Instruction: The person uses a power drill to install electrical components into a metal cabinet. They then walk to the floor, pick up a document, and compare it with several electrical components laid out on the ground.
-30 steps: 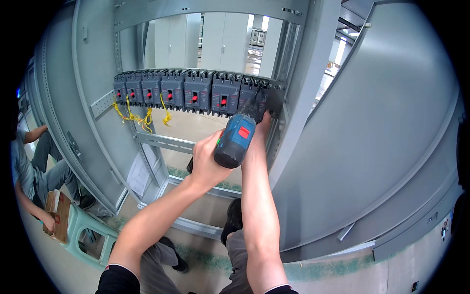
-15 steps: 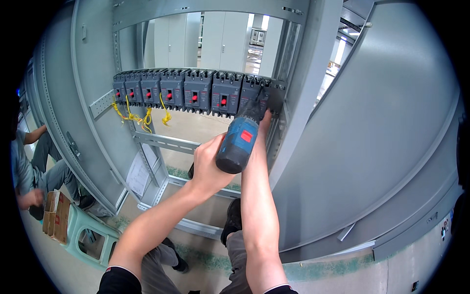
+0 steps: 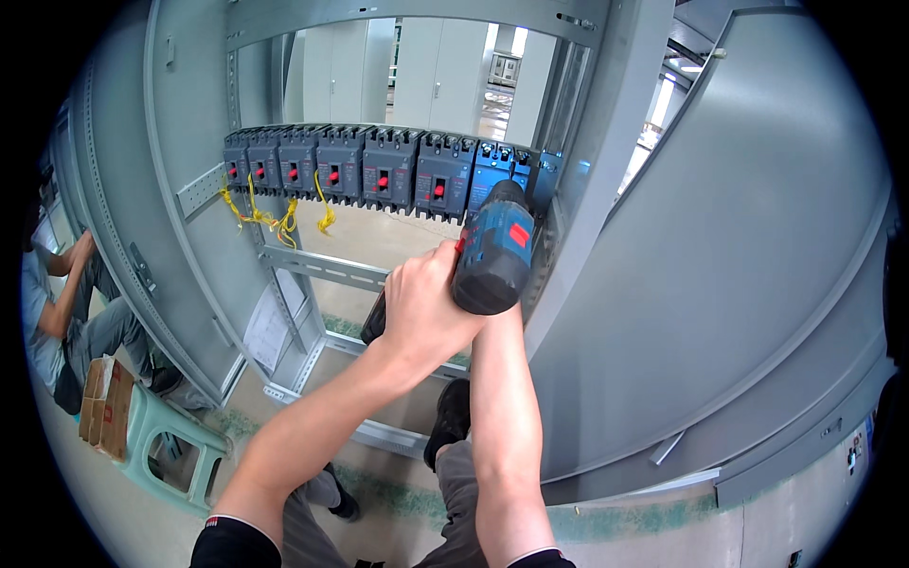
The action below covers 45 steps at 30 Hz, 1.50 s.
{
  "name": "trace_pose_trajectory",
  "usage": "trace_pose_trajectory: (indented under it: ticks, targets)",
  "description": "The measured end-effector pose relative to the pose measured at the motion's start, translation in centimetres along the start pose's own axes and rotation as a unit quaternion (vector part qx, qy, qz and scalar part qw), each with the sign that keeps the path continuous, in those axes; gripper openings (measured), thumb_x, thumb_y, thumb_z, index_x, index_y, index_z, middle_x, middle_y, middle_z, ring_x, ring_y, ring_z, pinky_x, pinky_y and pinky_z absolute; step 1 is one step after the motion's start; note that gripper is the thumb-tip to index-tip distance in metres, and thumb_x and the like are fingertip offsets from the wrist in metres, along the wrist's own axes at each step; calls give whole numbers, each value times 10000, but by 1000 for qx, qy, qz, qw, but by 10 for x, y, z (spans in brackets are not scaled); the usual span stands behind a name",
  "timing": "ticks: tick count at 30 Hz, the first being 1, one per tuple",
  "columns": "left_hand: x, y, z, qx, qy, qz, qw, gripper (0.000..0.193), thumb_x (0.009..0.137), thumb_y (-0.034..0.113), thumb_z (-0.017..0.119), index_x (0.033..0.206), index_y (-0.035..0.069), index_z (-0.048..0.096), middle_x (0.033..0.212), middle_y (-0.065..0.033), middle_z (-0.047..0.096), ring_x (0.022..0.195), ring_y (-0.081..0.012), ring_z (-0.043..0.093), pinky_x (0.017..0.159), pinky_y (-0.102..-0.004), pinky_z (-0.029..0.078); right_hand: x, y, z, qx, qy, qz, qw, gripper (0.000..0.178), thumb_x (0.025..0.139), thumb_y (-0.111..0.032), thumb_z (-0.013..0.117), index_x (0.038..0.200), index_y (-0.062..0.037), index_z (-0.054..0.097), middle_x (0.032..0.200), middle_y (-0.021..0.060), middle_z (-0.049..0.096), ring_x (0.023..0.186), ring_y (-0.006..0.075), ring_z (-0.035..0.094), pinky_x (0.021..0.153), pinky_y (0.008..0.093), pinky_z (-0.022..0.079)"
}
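**Editor:** Who holds what here?

**Photographer:** A worker's left hand (image 3: 431,295) wraps the handle of a blue-and-black cordless drill (image 3: 494,251) inside an open grey cabinet frame. The drill lies tipped on its side, its dark base (image 3: 375,320) jutting out left of the knuckles, likely to let the bit (image 3: 512,170) meet the hardware straight on.

**Editor:** And the right hand?

**Photographer:** Hidden. The right forearm (image 3: 507,417) runs up behind the drill; whether those fingers grip, brace or stand open, I cannot tell.

**Editor:** Where does the bit point?

**Photographer:** Beyond both hands, at the end breaker (image 3: 492,170), rightmost of seven in a row. It glows blue, probably from the drill's own lamp. Contact is too fine to make out. The other breakers (image 3: 390,175) stretch away leftward, side by side, red toggles turned toward the worker, presumably for easy reach.

**Editor:** What surrounds the hands?

**Photographer:** Yellow wires (image 3: 284,223) dangle beyond the left hand, under the row's far-left part. Well to the left, a carton (image 3: 106,402) sits on a pale green stool (image 3: 194,435), perhaps to keep it off the floor, near a co-worker (image 3: 59,317).
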State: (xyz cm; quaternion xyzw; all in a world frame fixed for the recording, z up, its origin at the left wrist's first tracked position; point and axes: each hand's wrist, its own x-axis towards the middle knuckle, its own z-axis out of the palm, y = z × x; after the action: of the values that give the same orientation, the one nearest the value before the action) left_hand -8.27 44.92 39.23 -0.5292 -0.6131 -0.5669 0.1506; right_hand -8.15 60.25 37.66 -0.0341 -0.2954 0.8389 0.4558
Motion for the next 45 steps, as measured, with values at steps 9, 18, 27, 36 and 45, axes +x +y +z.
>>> trace_pose_trajectory:
  ticks: [9,18,27,36,45]
  targets:
    - [0,2,-1,-12,12,-8,1000,185,624,31,633,793,-25,582,641,-207,600,646,-402,594,567,-386,467,18,9,-18,-41,20,-13,999,363,904,-377,300,745,-123,505,634,35,545,506,177,547,439,305,472]
    - [-2,0,1,-15,11,-10,1000,186,625,59,643,765,-30,558,651,-207,599,637,-395,598,568,-402,464,23,11,-24,42,-8,9,999,388,904,-417,293,777,-128,517,667,34,559,573,168,571,498,305,491]
    - [3,-5,3,-44,16,28,998,169,611,-1,623,765,-27,560,647,-201,597,619,-385,591,553,-368,459,21,8,-22,-14,25,3,1000,403,919,-421,275,824,-134,543,706,39,569,614,166,581,515,298,497]
    - [-6,-7,3,-11,-25,-18,999,309,632,175,699,807,-36,556,726,-214,618,692,-400,607,608,-443,471,14,-1,-19,26,-26,-4,999,441,887,-466,279,813,-122,546,698,59,572,594,199,569,514,354,487]
    - [-18,-20,10,-24,27,22,999,299,599,18,672,885,-16,592,700,-178,620,650,-353,616,592,-354,480,16,6,-19,49,58,36,996,480,880,-456,263,823,-92,571,710,79,577,607,208,575,512,347,482]
